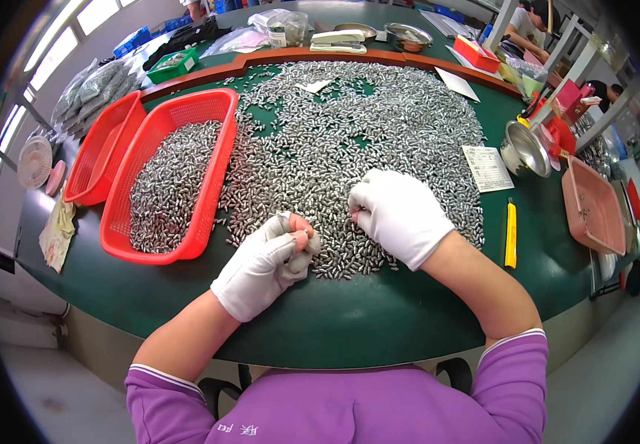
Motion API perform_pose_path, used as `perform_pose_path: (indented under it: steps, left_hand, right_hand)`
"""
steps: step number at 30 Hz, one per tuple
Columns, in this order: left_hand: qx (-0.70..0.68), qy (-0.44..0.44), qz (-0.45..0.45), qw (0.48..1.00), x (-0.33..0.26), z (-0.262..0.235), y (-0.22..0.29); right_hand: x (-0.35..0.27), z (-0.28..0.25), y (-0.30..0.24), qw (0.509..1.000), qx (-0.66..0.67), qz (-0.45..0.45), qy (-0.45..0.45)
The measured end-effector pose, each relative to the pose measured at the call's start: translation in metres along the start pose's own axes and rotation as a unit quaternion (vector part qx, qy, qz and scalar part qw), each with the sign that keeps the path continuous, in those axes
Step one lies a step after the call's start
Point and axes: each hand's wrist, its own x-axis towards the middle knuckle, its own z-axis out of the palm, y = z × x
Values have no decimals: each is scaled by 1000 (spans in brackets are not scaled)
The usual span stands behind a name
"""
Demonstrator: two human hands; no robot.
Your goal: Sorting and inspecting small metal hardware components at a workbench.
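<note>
A wide spread of small, shiny silver metal pieces (409,111) covers much of the green table. At the near edge of this spread, my left hand (270,255) wears a white glove with bare fingertips showing. Its thumb and fingers are pinched together, and whatever lies between them is too small to see. My right hand (400,214), also in a white glove, reaches down into the pieces with its fingertips drawn together. The back of the glove hides most of what those fingers grip. To the left, a red plastic basket (220,177) holds a heap of the same metal pieces.
Another red basket (87,166) stands farther left. On the right lie a printed paper slip (487,169), a yellow cutter (511,235), a steel bowl (525,148) and a pink tray (594,207). A wooden rail (275,56) borders the back, with a stapler (338,41) beyond.
</note>
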Motion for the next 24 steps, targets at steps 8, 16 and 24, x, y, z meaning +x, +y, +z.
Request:
perform_pose_path:
  steps: [8, 16, 24]
  left_hand:
    - [10, 11, -23, 1000, -2, 5, 2]
    - [24, -4, -26, 999, -3, 5, 0]
    - [52, 14, -39, 998, -3, 7, 1]
  right_hand:
    - [5, -13, -16, 961, 267, -39, 56]
    - [0, -14, -33, 967, 156, -155, 131]
    - [2, -12, -20, 972, 152, -114, 138]
